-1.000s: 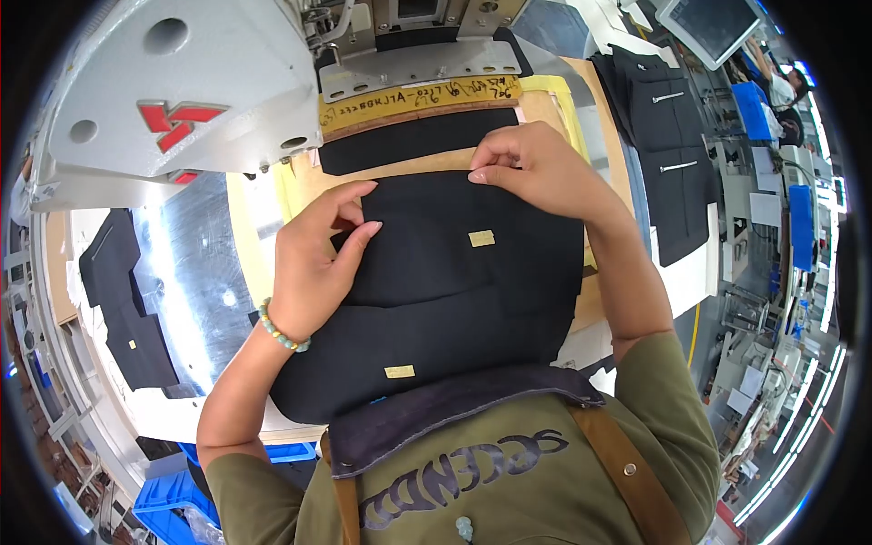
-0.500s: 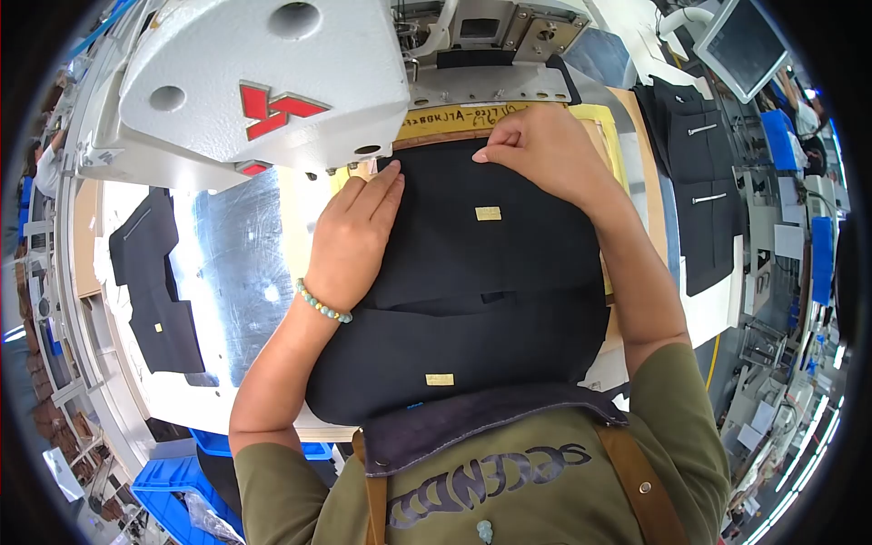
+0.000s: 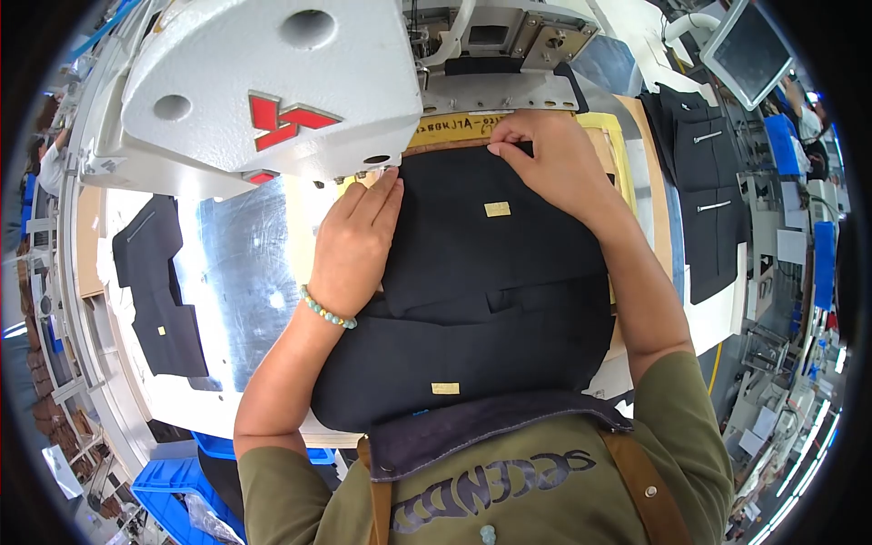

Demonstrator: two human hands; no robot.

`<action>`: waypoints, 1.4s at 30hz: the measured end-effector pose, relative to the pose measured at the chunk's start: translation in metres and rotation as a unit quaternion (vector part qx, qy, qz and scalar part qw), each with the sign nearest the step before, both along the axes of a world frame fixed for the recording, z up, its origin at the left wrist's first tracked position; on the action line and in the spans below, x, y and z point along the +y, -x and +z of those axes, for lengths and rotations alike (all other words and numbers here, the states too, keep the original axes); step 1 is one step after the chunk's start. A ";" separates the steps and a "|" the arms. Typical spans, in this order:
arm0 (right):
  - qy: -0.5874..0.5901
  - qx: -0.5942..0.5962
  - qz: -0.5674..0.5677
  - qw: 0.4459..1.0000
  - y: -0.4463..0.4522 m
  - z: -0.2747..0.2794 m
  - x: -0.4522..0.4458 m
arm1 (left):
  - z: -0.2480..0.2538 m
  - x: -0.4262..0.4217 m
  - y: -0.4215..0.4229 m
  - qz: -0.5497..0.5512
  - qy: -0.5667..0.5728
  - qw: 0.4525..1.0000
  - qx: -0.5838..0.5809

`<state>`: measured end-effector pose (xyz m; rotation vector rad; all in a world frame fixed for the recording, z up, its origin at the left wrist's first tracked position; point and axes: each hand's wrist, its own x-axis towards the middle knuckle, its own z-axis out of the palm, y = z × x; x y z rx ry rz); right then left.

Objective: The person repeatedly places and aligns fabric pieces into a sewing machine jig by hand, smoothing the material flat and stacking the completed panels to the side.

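Observation:
A large black fabric piece (image 3: pixel 500 254) with two small yellow labels lies in front of me, its top edge against the yellow marked strip (image 3: pixel 454 129) of the machine's template. My left hand (image 3: pixel 356 241) lies flat on the fabric's upper left edge, fingers stretched out near the white machine head (image 3: pixel 272 91). At the upper right edge, my right hand (image 3: pixel 556 168) pinches the black fabric between thumb and forefinger; the other fingers are curled.
Black fabric pieces lie at the left (image 3: pixel 162 286) and at the right (image 3: pixel 704 191). A monitor (image 3: pixel 747 53) stands at the upper right. A blue crate (image 3: pixel 182 495) is at the lower left. Other people are in the far background.
The black fabric has moved up against the yellow strip, covering the narrow black piece seen there before. My left hand has gone from curled fingers to lying flat. The view has shifted.

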<state>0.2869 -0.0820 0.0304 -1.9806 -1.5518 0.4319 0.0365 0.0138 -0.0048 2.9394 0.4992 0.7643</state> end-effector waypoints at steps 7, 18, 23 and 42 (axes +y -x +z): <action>-0.025 0.008 0.011 1.000 -0.001 -0.002 -0.002 | 0.001 0.001 -0.001 0.000 -0.014 1.000 0.009; -0.019 0.017 0.021 0.999 -0.005 -0.005 -0.004 | 0.003 0.001 -0.002 0.010 -0.015 1.000 0.025; -0.009 0.020 0.005 1.000 -0.004 -0.001 -0.002 | 0.005 0.002 -0.002 0.014 -0.006 0.999 0.030; -0.055 -0.026 -0.024 0.998 0.001 -0.014 0.000 | 0.005 -0.018 -0.052 -0.094 0.005 0.994 0.063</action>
